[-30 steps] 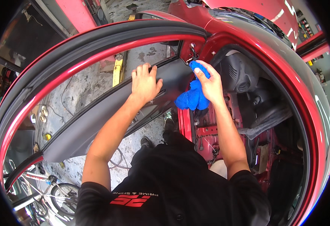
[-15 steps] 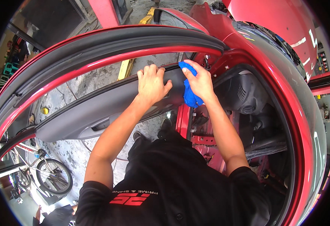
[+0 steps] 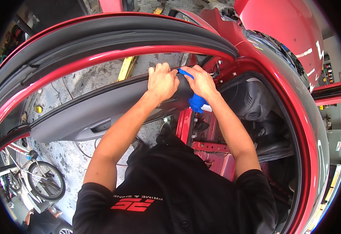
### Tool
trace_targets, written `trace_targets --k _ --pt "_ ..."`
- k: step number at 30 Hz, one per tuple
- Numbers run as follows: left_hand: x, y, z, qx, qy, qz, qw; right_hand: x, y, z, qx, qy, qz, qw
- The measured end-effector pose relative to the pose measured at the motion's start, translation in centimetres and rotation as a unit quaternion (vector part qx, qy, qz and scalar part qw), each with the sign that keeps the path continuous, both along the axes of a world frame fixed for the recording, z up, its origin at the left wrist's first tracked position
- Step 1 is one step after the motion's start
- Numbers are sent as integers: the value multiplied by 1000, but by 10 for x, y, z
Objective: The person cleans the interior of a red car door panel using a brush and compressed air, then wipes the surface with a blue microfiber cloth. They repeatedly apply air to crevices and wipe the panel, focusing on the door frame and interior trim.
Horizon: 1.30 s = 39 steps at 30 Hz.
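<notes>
Standing open beside the red car, the door bears a gray panel — the left hand lies over its top edge, grip unclear; the right hand clutches a blue cloth by the panel's front end.

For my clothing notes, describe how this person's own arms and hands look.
The left hand and right hand are ungloved. The forearms are bare, with nothing visible worn on them. The short black sleeves belong to a black shirt with red and white print.
</notes>
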State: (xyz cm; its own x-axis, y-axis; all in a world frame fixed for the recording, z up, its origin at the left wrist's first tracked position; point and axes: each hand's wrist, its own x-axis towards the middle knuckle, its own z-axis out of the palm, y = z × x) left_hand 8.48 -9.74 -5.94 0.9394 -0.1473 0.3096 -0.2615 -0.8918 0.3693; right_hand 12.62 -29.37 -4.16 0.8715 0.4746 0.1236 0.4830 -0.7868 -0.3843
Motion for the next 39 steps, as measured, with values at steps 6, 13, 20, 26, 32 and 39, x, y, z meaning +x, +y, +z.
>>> trace_targets --k 6,13,20,26,32,39 --pt "-6 5 5 -5 7 -29 1000 5 -3 7 -8 -3 47 999" --pt "-6 4 11 1 36 -24 999 16 25 20 -81 33 -75 993" --pt "-8 6 6 -17 22 -31 999 24 21 20 -43 17 -15 999" --pt "-9 7 5 -20 28 -31 999 10 6 26 -63 20 35 997" --pt "-10 6 10 -33 49 -17 998 17 28 23 -112 -4 40 993" --pt "-21 25 12 -26 19 19 999 20 17 39 -193 2 31 981"
